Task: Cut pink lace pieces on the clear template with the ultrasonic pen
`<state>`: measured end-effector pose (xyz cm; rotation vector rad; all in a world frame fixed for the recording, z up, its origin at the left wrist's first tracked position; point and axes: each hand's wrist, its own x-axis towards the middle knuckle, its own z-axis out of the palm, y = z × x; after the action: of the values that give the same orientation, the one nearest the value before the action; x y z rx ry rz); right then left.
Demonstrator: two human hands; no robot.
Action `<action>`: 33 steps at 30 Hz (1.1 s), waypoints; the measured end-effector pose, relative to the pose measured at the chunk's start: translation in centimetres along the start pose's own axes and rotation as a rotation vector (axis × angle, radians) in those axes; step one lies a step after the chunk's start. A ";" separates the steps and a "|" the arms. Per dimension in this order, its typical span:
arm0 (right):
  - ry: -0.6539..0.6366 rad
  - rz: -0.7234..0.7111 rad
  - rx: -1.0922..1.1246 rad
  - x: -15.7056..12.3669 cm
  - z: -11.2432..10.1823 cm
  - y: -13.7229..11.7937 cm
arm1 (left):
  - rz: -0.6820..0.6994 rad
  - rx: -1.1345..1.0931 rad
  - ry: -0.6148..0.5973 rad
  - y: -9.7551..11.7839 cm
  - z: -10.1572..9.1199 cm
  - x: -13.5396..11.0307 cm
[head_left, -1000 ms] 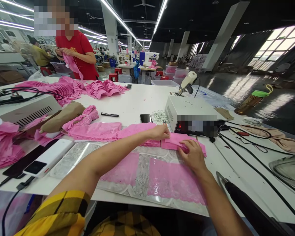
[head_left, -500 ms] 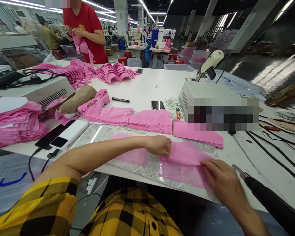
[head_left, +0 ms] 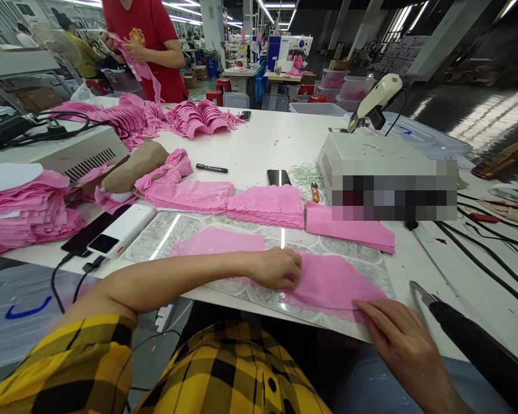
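Note:
My left hand (head_left: 280, 268) pinches the left edge of a pink fabric panel (head_left: 328, 282), fingers curled. At the panel's lower right corner, my right hand (head_left: 397, 328) grips the edge between thumb and fingers. Beneath it lies a second pink piece (head_left: 291, 299), lacy along its left and lower edges, mostly covered. Another pink lace-edged piece (head_left: 220, 241) rests to the left, partly behind my left forearm. All of these lie on a clear-covered, marble-patterned mat (head_left: 147, 244). Three pink stacks line its far side: a left lace stack (head_left: 194, 196), a middle stack (head_left: 265, 207) and a plain right stack (head_left: 349, 226).
A black-handled tool with a metal tip (head_left: 457, 325) lies at right, near my right hand. Beyond the stacks are a phone (head_left: 278, 177), orange snips (head_left: 315, 192), a marker (head_left: 211, 168) and a grey box (head_left: 371, 155). A power bank (head_left: 123, 230) sits left. A person in red (head_left: 144, 52) handles pink fabric across the table.
Both hands have brought the pink panel lower, so it now lies flatter over the piece beneath. My right hand has moved slightly toward me. The person in red has shifted their fabric.

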<state>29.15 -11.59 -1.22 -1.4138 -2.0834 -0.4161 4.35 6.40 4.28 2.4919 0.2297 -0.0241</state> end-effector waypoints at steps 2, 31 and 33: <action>0.023 0.030 0.010 -0.2 0.3 0.0 | -0.002 0.023 0.025 0.2 0.0 -0.1; 0.027 0.141 0.046 0.4 -1.0 -1.5 | -0.148 0.097 0.002 4.8 3.7 7.7; 0.026 0.149 0.055 0.4 -1.0 -1.5 | -0.155 0.055 -0.001 4.6 3.6 7.8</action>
<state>27.97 -12.44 -0.10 -1.5113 -1.9389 -0.3129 12.94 1.90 3.60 2.5232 0.4265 -0.0965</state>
